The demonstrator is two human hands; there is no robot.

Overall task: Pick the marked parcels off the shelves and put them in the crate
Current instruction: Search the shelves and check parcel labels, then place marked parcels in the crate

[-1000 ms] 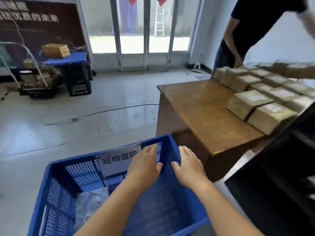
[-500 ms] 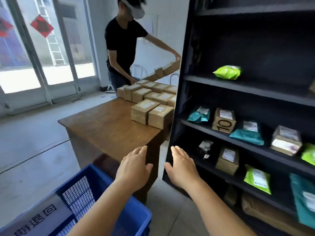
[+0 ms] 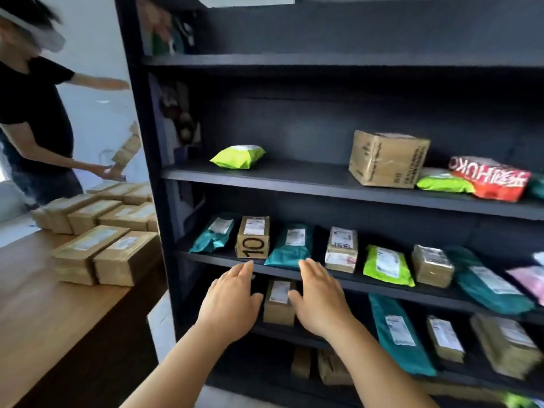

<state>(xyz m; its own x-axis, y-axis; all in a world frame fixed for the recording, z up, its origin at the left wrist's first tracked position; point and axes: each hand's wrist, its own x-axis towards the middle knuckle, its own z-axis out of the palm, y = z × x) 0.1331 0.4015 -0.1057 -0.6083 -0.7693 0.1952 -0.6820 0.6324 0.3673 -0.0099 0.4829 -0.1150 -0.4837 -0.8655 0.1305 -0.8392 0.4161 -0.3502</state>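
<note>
A black shelf unit (image 3: 323, 184) fills the view, with parcels on several shelves. A small brown box marked "10" (image 3: 252, 237) stands on the middle shelf between two teal bags (image 3: 212, 234) (image 3: 291, 245). My left hand (image 3: 231, 301) and my right hand (image 3: 319, 300) are stretched out side by side, fingers apart, holding nothing, just below that shelf's front edge. Between them on the lower shelf stands a small brown box with a white label (image 3: 279, 301). The crate is out of view.
A wooden table (image 3: 44, 313) with several brown boxes (image 3: 106, 254) stands left of the shelf. A person in a black shirt (image 3: 32, 119) handles boxes behind it. A big carton (image 3: 387, 159), green bags and a red bag (image 3: 491, 178) lie on the upper shelf.
My view swung right from the blue crate to the shelves, and I moved closer. Both hands stayed empty and rose toward the middle shelf.
</note>
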